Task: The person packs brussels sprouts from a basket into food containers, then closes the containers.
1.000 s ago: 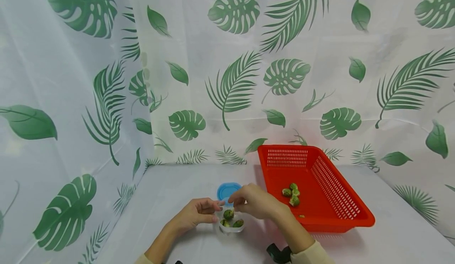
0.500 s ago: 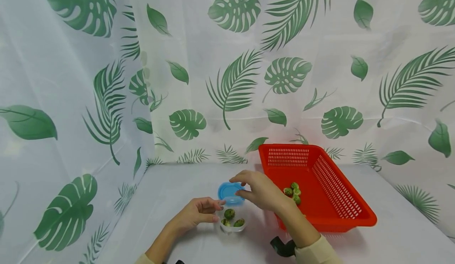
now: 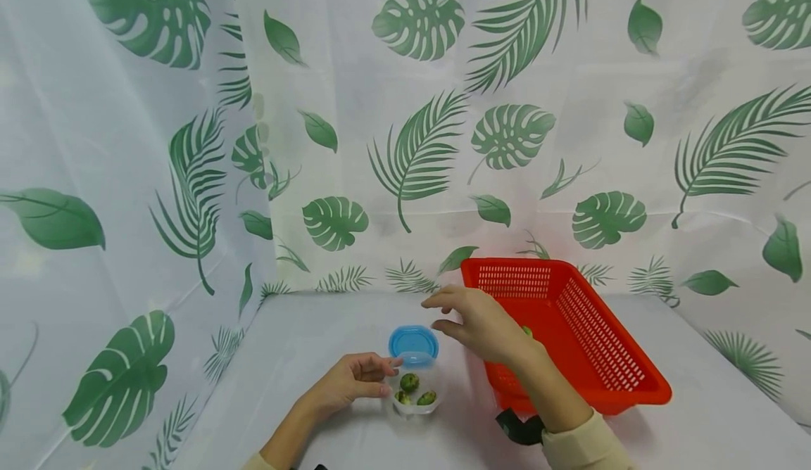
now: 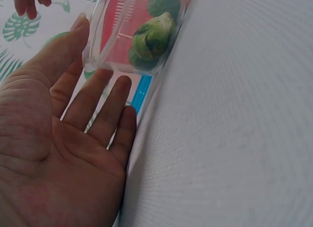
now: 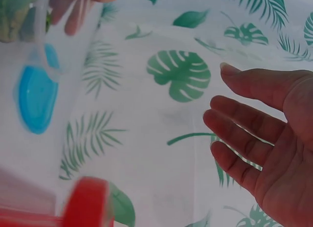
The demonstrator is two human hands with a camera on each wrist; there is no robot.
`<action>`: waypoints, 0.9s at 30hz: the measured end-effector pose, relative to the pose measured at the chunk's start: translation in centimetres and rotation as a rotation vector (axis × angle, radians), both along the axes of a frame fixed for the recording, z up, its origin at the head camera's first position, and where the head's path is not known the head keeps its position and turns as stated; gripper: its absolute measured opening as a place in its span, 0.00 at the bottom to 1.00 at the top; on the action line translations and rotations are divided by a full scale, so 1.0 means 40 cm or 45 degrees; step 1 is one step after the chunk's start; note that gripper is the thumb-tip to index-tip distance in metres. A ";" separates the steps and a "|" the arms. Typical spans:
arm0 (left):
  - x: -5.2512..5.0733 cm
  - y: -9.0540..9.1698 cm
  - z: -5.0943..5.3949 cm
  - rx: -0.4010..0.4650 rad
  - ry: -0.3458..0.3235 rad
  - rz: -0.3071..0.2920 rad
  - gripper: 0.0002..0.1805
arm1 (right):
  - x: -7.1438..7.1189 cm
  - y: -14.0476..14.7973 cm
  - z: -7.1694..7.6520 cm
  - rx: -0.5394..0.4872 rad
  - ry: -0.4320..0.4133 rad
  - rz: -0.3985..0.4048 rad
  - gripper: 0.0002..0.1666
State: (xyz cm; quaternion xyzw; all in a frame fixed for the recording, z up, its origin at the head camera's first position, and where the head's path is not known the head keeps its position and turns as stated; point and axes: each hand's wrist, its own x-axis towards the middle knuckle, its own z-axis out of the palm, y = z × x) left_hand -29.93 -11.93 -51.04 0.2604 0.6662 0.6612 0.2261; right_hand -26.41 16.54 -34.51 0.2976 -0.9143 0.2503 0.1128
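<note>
A small clear plastic container stands on the table with several Brussels sprouts inside. My left hand is at its left side; in the left wrist view the fingers are extended and the thumb and fingertips lie at the rim, touching or almost touching it. Behind the container lies a blue lid. My right hand hovers right of the lid, by the basket's left edge. Nothing is between its parted thumb and fingers in the right wrist view.
A red perforated basket stands to the right on the white table. One Brussels sprout shows in it past my right hand; the forearm covers part of the basket. Leaf-patterned curtains close off the back and left side.
My right hand has risen from over the container, moving back and right toward the basket, and now hides most of the sprouts there. My left hand stays by the container.
</note>
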 end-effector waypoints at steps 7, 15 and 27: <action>-0.001 0.001 -0.003 0.002 -0.001 0.010 0.22 | 0.000 0.020 0.038 0.019 0.052 -0.007 0.25; 0.002 0.000 -0.001 -0.004 0.004 0.011 0.24 | -0.005 0.049 0.083 0.059 0.079 -0.019 0.25; 0.003 -0.001 0.001 -0.006 0.001 0.010 0.24 | -0.058 0.126 0.096 0.021 -0.030 -0.051 0.22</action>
